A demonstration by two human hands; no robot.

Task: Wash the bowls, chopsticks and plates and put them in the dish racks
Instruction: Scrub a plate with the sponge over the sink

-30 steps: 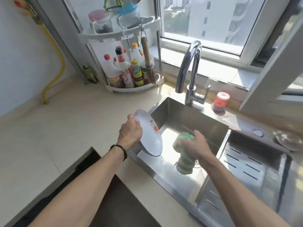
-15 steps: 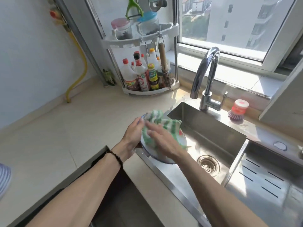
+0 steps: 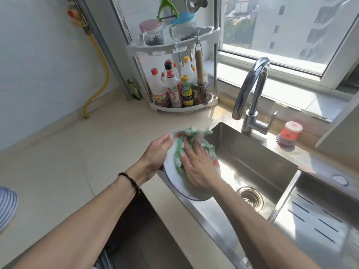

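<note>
The left hand (image 3: 155, 152) grasps a white plate (image 3: 172, 171) by its left rim, thumb over the upper edge, and holds it tilted over the sink's (image 3: 252, 158) left edge, where steel meets the counter (image 3: 68, 162). The right hand (image 3: 196, 167) lies flat on the plate's face with its fingers spread, its grip released, pressing a green and white cloth (image 3: 186, 140) against the plate; the cloth bunches past the plate's top rim. Red marks show on the plate beside the cloth. A dark bead bracelet (image 3: 130, 180) sits on the left wrist. Behind the basin stands a curved tap (image 3: 252, 94), and to its right a red-topped dish brush (image 3: 289, 135) rests on the sink's back ledge. The drain (image 3: 250, 198) lies in the basin below the right forearm, and a slotted steel draining board (image 3: 314, 220) adjoins it on the right. A corner rack (image 3: 174, 47) holds bottles (image 3: 171, 88) below and jars above, with a small whisk broom (image 3: 201, 82) hanging from it. A striped dish (image 3: 6, 206) shows at the left edge of the counter.
</note>
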